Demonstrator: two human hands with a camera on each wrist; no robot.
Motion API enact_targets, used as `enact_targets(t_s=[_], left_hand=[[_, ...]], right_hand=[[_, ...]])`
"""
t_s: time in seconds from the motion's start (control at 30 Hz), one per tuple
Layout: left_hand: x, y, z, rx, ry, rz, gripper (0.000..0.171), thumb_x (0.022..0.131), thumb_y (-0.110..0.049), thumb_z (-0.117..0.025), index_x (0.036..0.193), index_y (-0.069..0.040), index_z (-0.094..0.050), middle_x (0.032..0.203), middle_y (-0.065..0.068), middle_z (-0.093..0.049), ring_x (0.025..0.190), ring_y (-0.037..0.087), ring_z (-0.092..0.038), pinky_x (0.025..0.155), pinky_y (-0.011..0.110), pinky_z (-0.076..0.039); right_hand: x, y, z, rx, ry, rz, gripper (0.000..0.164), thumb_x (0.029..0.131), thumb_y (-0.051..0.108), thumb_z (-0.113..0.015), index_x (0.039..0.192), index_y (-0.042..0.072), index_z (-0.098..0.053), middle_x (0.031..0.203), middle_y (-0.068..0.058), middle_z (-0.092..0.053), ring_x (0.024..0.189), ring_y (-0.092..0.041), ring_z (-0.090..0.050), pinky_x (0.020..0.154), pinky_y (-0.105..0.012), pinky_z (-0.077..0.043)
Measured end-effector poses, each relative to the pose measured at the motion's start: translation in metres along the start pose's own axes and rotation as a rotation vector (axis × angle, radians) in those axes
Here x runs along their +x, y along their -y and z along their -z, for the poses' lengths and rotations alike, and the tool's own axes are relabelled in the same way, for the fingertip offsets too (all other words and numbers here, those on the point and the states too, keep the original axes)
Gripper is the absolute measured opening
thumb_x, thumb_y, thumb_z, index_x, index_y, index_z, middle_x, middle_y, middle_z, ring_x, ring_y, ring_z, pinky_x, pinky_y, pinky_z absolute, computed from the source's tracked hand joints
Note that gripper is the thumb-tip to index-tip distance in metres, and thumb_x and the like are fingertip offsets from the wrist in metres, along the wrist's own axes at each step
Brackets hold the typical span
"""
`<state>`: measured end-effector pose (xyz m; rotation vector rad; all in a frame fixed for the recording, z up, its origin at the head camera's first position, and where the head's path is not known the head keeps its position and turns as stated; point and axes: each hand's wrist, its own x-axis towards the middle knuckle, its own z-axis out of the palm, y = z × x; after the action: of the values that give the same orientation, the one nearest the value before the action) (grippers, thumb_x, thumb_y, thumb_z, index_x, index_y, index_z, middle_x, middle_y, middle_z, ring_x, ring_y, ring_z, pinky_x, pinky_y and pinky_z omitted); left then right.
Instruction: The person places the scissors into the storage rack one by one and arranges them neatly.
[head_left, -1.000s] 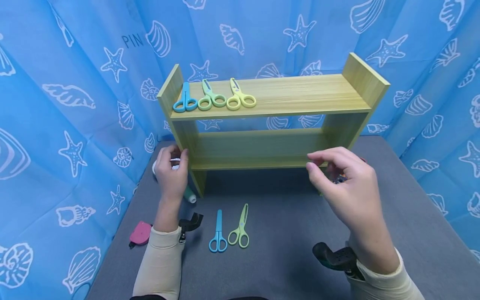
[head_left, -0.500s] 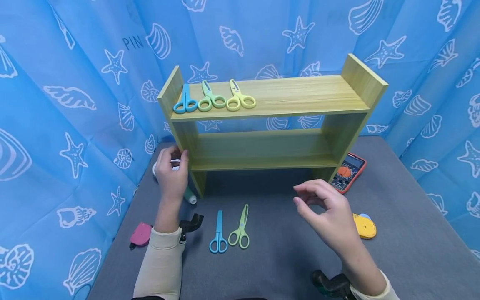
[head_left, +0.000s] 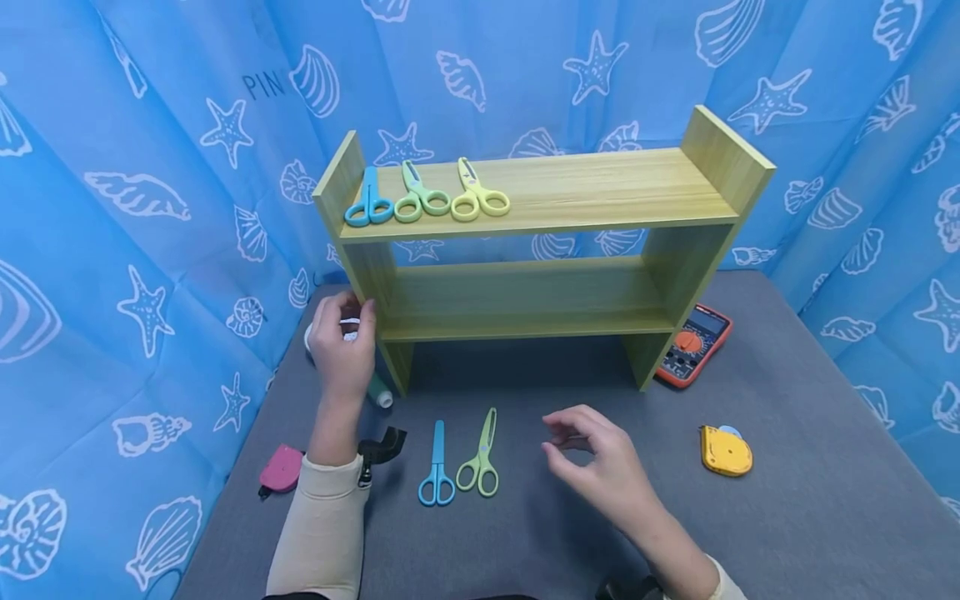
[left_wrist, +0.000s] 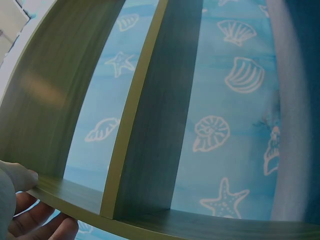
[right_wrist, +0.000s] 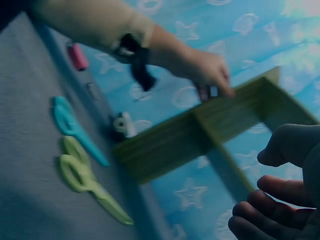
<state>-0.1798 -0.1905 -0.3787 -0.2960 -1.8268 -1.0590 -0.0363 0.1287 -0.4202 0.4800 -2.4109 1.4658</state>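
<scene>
My left hand (head_left: 342, 346) holds the left side panel of a two-tier wooden shelf (head_left: 525, 321); in the left wrist view the thumb (left_wrist: 22, 176) lies on one side of the panel edge and the fingers on the other. Over the table, right of two pairs of scissors, hovers my right hand (head_left: 600, 467), thumb and fingers curved with a gap between and nothing held. Nearest to it are the green scissors (head_left: 481, 462), beside the blue scissors (head_left: 437, 471). On the top tier lie blue scissors (head_left: 370, 200), green scissors (head_left: 421, 196) and yellow scissors (head_left: 478, 196).
A red-edged multimeter (head_left: 693, 346) lies by the shelf's right side, with a yellow tape measure (head_left: 726, 451) nearer on the right. At left are a pink tape measure (head_left: 282, 468) and a green tube (head_left: 380, 392), partly hidden. A patterned blue curtain (head_left: 525, 75) surrounds the table.
My right hand has moved left and toward me, away from the shelf's right side, uncovering the multimeter and yellow tape measure. The left hand stays on the panel.
</scene>
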Motion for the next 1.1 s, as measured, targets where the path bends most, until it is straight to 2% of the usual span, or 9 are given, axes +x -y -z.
enact_targets(t_s=[0.13, 0.27, 0.43, 0.67, 0.77, 0.97, 1.03, 1.1], left_hand=[[0.000, 0.000, 0.003, 0.006, 0.025, 0.008, 0.015, 0.095, -0.004, -0.073, 0.102, 0.007, -0.067, 0.095, 0.020, -0.066, 0.083, 0.029, -0.067, 0.065, 0.041, -0.056], [0.000, 0.002, 0.004, -0.006, 0.035, 0.015, 0.018, 0.097, -0.009, -0.072, 0.104, 0.006, -0.068, 0.096, 0.019, -0.066, 0.085, 0.026, -0.067, 0.067, 0.030, -0.054], [-0.001, 0.003, 0.003, -0.010, 0.033, 0.030, 0.018, 0.097, -0.010, -0.071, 0.103, 0.007, -0.067, 0.097, 0.019, -0.066, 0.085, 0.026, -0.067, 0.068, 0.025, -0.052], [-0.001, 0.003, 0.003, -0.007, 0.031, 0.030, 0.019, 0.097, -0.010, -0.071, 0.104, 0.007, -0.067, 0.097, 0.019, -0.066, 0.085, 0.027, -0.067, 0.068, 0.022, -0.051], [-0.001, 0.003, 0.003, -0.002, 0.027, 0.028, 0.019, 0.097, -0.010, -0.071, 0.103, 0.007, -0.067, 0.096, 0.019, -0.066, 0.084, 0.026, -0.067, 0.067, 0.025, -0.052], [-0.001, 0.002, 0.004, -0.007, 0.026, 0.027, 0.018, 0.097, -0.010, -0.071, 0.102, 0.006, -0.067, 0.095, 0.018, -0.066, 0.084, 0.026, -0.067, 0.064, 0.044, -0.056], [0.000, 0.002, 0.004, -0.012, 0.026, 0.027, 0.017, 0.097, -0.010, -0.071, 0.102, 0.006, -0.067, 0.095, 0.018, -0.066, 0.084, 0.026, -0.067, 0.064, 0.044, -0.056], [0.000, 0.002, 0.004, -0.014, 0.024, 0.029, 0.017, 0.097, -0.010, -0.071, 0.102, 0.006, -0.068, 0.095, 0.018, -0.066, 0.084, 0.026, -0.067, 0.065, 0.039, -0.056]], right_hand=[[-0.004, -0.012, -0.021, 0.007, 0.028, 0.013, 0.034, 0.078, -0.009, -0.081, 0.106, 0.009, -0.073, 0.096, 0.007, -0.066, 0.084, -0.012, -0.067, 0.072, -0.034, -0.061], [-0.006, -0.020, -0.040, 0.002, 0.048, -0.060, 0.028, 0.078, -0.005, -0.082, 0.102, 0.006, -0.074, 0.088, 0.004, -0.065, 0.077, -0.011, -0.066, 0.068, -0.033, -0.061], [-0.008, -0.027, -0.061, -0.080, 0.096, -0.135, 0.022, 0.079, 0.001, -0.082, 0.100, 0.002, -0.075, 0.082, 0.005, -0.063, 0.072, -0.010, -0.062, 0.065, -0.024, -0.056], [-0.002, -0.034, -0.085, -0.258, 0.185, -0.189, 0.014, 0.082, 0.010, -0.078, 0.094, 0.006, -0.076, 0.076, 0.009, -0.058, 0.065, -0.005, -0.049, 0.061, -0.025, -0.045], [0.002, -0.037, -0.092, -0.314, 0.229, -0.216, 0.012, 0.082, 0.012, -0.075, 0.093, 0.007, -0.076, 0.073, 0.010, -0.057, 0.064, -0.005, -0.047, 0.060, -0.025, -0.044], [0.007, -0.040, -0.099, -0.345, 0.264, -0.189, 0.005, 0.076, 0.008, -0.074, 0.080, 0.011, -0.072, 0.067, 0.009, -0.057, 0.060, -0.005, -0.046, 0.057, -0.025, -0.044], [0.007, -0.040, -0.100, -0.344, 0.274, -0.173, 0.007, 0.076, 0.007, -0.075, 0.075, 0.013, -0.071, 0.065, 0.010, -0.057, 0.059, -0.004, -0.046, 0.056, -0.024, -0.043], [0.008, -0.041, -0.100, -0.344, 0.282, -0.167, 0.010, 0.078, 0.007, -0.075, 0.073, 0.014, -0.071, 0.064, 0.011, -0.057, 0.057, -0.003, -0.046, 0.055, -0.023, -0.044]])
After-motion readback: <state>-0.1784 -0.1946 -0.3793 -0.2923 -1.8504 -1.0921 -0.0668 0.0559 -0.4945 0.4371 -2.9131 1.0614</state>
